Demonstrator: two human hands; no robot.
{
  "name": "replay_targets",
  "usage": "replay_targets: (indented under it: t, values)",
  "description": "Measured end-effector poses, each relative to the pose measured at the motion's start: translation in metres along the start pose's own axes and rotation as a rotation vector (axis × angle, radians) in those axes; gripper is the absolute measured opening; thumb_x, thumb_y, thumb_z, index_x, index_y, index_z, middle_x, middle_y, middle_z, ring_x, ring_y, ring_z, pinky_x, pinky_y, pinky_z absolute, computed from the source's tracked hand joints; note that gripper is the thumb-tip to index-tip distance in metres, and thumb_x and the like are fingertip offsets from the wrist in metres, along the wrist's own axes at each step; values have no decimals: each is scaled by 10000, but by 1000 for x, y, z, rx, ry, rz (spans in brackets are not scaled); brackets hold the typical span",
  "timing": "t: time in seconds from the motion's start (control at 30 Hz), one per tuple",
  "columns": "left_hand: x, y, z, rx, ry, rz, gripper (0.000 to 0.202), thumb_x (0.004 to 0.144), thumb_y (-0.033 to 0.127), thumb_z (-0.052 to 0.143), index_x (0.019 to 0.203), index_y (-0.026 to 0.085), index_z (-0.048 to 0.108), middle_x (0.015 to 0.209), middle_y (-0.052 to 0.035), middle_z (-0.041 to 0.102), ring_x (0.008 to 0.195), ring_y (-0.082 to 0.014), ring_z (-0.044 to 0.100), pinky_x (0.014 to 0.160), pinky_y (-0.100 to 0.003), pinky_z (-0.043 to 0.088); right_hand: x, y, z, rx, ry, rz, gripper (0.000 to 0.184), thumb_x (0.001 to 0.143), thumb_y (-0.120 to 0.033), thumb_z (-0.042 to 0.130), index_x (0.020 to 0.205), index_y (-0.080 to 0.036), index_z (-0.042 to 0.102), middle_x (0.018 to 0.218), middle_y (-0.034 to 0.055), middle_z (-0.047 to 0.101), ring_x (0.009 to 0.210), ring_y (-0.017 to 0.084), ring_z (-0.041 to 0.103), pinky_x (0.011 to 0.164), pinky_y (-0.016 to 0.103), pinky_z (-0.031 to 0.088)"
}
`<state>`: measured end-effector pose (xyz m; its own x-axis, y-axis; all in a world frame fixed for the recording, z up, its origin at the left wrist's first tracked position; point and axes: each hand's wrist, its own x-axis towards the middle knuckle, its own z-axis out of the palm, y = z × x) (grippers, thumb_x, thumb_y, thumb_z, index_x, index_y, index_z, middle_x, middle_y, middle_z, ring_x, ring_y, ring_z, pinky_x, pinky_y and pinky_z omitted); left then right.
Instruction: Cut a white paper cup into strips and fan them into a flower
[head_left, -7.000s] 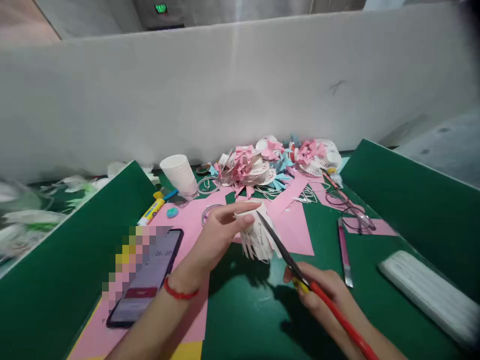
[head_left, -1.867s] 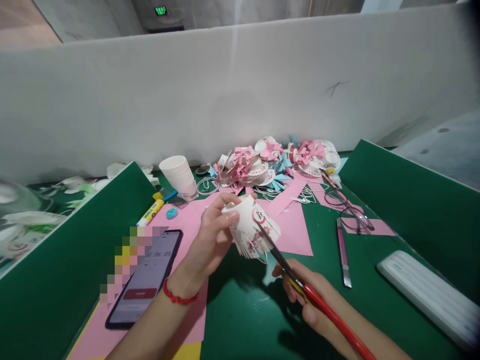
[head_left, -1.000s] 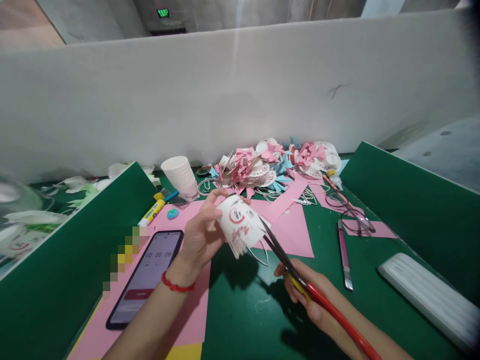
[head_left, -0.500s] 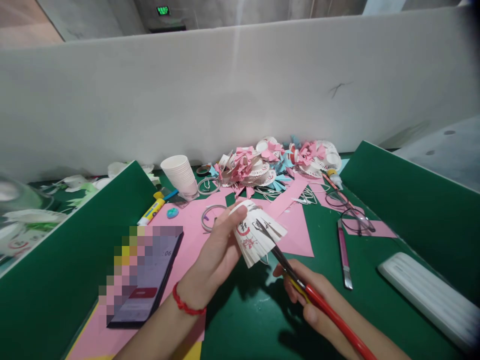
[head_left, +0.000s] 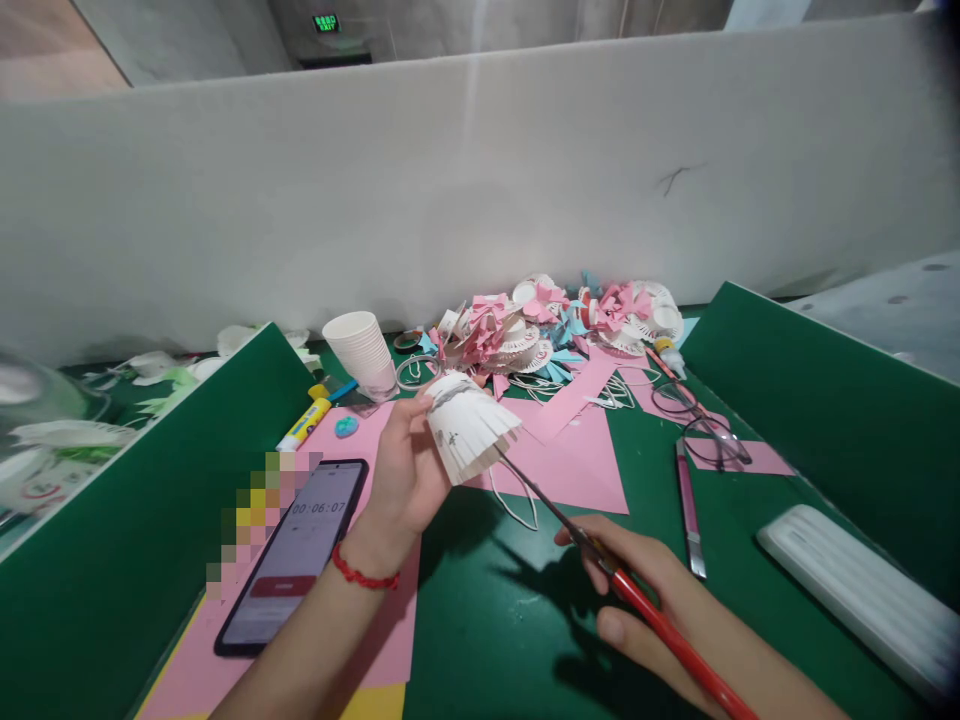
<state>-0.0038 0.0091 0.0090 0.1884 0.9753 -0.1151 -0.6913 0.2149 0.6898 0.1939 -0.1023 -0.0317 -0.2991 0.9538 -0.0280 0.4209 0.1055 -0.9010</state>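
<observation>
One green tabletop (head_left: 480, 640), pale partition (head_left: 420, 190)

scissors (head_left: 622, 580): red handle (head_left: 682, 645) cut off at bottom;
left hand (head_left: 409, 470): fingers partly behind paper cup (head_left: 466, 428);
phone (head_left: 300, 545): corner behind left forearm (head_left: 322, 632);
green sign (head_left: 327, 23): lettering too small

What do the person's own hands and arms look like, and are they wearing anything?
The left hand is ungloved, with a red, braided-looking bracelet around its wrist. The right hand is also bare, with no bracelet in view. No sleeves show on either forearm.
</observation>
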Motion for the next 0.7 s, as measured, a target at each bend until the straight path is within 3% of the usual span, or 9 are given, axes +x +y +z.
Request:
replay_targets:
  t: [0.23,0.43,0.7]
  values:
    - [2,4,-11,-17,-79,-15,369,625,269,500,968,150,563,844,-82,671,807,-246,638,726,-376,508,12,-3,-22,-304,-4,-46,289,684,-387,670,923,-234,622,755,24,618,629,177,550,569,273,464]
    - [5,4,-15,-75,-82,-127,395,655,289,484,985,85,558,804,-98,664,722,-201,635,676,-309,513,23,19,-21,-624,214,20,356,727,-392,600,1041,-226,628,896,75,673,775,256,624,626,328,482]
    - [3,-12,-3,-38,20,-241,260,776,306,462,897,113,588,729,-71,655,617,-171,625,531,-268,498,36,37,-7,-826,234,111,360,799,-253,495,1140,-153,558,888,111,695,738,262,658,571,324,496]
